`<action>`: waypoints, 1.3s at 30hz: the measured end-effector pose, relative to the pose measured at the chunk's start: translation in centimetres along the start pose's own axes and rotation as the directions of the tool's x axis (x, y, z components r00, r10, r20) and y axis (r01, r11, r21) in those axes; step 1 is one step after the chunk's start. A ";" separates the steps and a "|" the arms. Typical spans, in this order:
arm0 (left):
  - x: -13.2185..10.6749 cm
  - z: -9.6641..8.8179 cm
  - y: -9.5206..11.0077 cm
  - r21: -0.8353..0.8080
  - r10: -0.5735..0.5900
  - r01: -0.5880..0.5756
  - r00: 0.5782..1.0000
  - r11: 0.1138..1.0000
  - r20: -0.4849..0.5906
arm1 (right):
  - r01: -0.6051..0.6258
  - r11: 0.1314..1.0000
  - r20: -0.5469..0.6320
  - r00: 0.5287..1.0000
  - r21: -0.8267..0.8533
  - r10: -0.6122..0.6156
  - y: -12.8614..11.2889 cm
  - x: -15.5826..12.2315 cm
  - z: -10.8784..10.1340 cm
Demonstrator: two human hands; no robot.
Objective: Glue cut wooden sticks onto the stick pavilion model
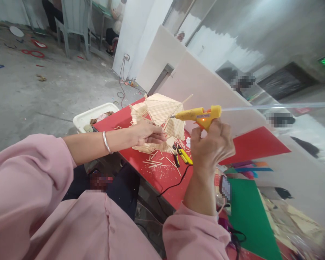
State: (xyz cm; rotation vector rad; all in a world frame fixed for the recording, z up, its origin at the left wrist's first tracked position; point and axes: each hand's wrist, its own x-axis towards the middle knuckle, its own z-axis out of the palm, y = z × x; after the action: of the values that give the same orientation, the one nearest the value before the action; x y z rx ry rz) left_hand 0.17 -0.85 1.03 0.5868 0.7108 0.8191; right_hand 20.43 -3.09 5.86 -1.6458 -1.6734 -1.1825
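My right hand point(215, 142) is closed round the handle of a yellow hot glue gun point(196, 114), with a small orange light lit on its side. A long clear glue stick point(249, 107) trails out of its back end. The nozzle points left, at or very near a model made of thin wooden sticks point(162, 105), with slanted, roof-like panels. My left hand point(147, 131) is closed at the model's near side, fingers pressed together against it. Those fingers hide part of the model, so their exact grip point is hidden.
Loose sticks point(153, 164) and yellow-and-black tools point(184, 156) lie on the red table point(162, 184). A black cord point(176, 185) crosses its edge. A white tray point(79, 121) stands at the left, a green board point(251, 216) at the right. White partitions point(200, 79) rise behind.
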 end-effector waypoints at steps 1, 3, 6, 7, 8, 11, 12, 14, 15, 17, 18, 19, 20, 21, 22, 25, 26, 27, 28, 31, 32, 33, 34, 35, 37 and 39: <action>0.0 0.0 0.0 -0.001 0.001 -0.001 1.000 1.000 0.000 | -0.002 1.000 0.001 1.000 0.002 0.002 0.0 0.0 0.0; -0.1 0.1 0.1 0.000 -0.002 0.002 1.000 1.000 -0.002 | 0.000 1.000 0.005 1.000 0.006 0.000 0.0 0.0 0.0; -0.1 0.2 0.1 -0.002 -0.005 0.005 1.000 1.000 -0.012 | 0.008 1.000 0.007 1.000 0.004 -0.008 0.1 -0.2 -0.1; -0.1 0.2 0.1 -0.004 0.001 -0.001 1.000 1.000 -0.015 | 0.010 1.000 0.007 1.000 0.005 -0.010 0.1 -0.2 -0.2; 0.0 0.3 0.1 -0.007 0.009 -0.009 1.000 1.000 -0.016 | 0.011 1.000 0.005 1.000 0.007 -0.011 0.2 -0.3 -0.3; 0.1 0.4 0.1 -0.022 0.033 -0.034 0.999 0.999 -0.025 | 0.013 1.000 -0.003 1.000 0.014 -0.013 0.2 -0.7 -0.5; 0.1 0.5 0.2 -0.026 0.036 -0.037 0.999 0.999 -0.033 | 0.014 1.000 -0.005 1.000 0.017 -0.014 0.2 -0.8 -0.6; 0.1 0.6 0.3 -0.025 0.032 -0.034 0.998 0.999 -0.049 | 0.020 1.000 -0.005 1.000 0.022 -0.020 0.2 -1.0 -0.7; 0.1 0.6 0.4 -0.020 0.026 -0.027 0.998 0.999 -0.055 | 0.024 0.999 -0.003 1.000 0.021 -0.024 0.3 -1.1 -0.8; 0.0 0.7 0.5 -0.016 0.017 -0.018 0.998 1.000 -0.054 | 0.029 0.999 0.004 1.000 0.017 -0.029 0.3 -1.3 -0.9; 0.0 0.7 0.5 -0.015 0.016 -0.017 0.998 1.000 -0.053 | 0.030 0.999 0.009 1.000 0.014 -0.030 0.3 -1.4 -1.0; 0.0 0.7 0.5 -0.013 0.016 -0.017 0.998 1.000 -0.053 | 0.029 0.999 0.016 0.999 0.015 -0.029 0.2 -1.5 -1.1; -0.1 0.7 0.6 -0.012 0.015 -0.015 0.998 1.000 -0.054 | 0.028 0.999 0.025 0.999 0.020 -0.028 0.2 -1.5 -1.1; -0.1 0.7 0.6 -0.009 0.010 -0.011 0.998 1.000 -0.055 | 0.024 0.999 0.034 0.999 0.028 -0.025 0.2 -1.6 -1.1; -0.1 0.7 0.6 -0.008 0.003 -0.004 0.998 1.000 -0.056 | 0.019 0.999 0.043 0.999 0.040 -0.021 0.1 -1.6 -1.2; -0.2 0.5 0.7 -0.020 0.006 -0.007 0.999 1.000 -0.049 | 0.001 0.997 0.068 0.998 0.076 -0.006 -0.2 -1.6 -1.3; -0.2 0.5 0.7 -0.025 0.013 -0.014 0.999 1.000 -0.049 | -0.004 0.996 0.075 0.997 0.084 -0.002 -0.2 -1.6 -1.3; -0.2 0.5 0.7 -0.030 0.021 -0.023 0.999 0.999 -0.049 | -0.007 0.996 0.082 0.997 0.089 0.000 -0.3 -1.6 -1.3; -0.3 0.4 0.7 -0.034 0.027 -0.029 0.998 0.999 -0.051 | -0.008 0.996 0.087 0.996 0.091 0.000 -0.4 -1.5 -1.4; -0.4 0.4 0.7 -0.038 0.032 -0.034 0.998 0.999 -0.048 | -0.002 0.996 0.084 0.996 0.086 -0.006 -0.5 -1.4 -1.5; -0.5 0.4 0.7 -0.039 0.035 -0.036 0.998 0.999 -0.045 | 0.004 0.997 0.075 0.997 0.079 -0.009 -0.6 -1.3 -1.5; -0.5 0.4 0.7 -0.041 0.037 -0.038 0.998 0.998 -0.042 | 0.010 0.998 0.061 0.998 0.070 -0.014 -0.6 -1.3 -1.5; -0.5 0.4 0.7 -0.042 0.039 -0.041 0.998 0.998 -0.041 | 0.015 0.998 0.048 0.999 0.061 -0.018 -0.6 -1.3 -1.4; -0.5 0.4 0.7 -0.044 0.041 -0.043 0.998 0.998 -0.041 | 0.023 0.998 0.034 0.999 0.053 -0.025 -0.5 -1.4 -1.4; -0.5 0.4 0.7 -0.046 0.042 -0.044 0.998 0.998 -0.044 | 0.036 0.998 0.012 0.999 0.043 -0.037 -0.5 -1.4 -1.4; -0.4 0.4 0.6 -0.046 0.042 -0.044 0.998 0.998 -0.043 | 0.045 0.998 0.003 0.999 0.040 -0.046 -0.4 -1.5 -1.4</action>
State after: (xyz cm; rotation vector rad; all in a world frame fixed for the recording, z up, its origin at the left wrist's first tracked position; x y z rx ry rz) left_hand -0.01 -0.93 1.83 0.5456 0.7174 0.8878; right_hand 19.98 -5.00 5.19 -1.5948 -1.7345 -1.1603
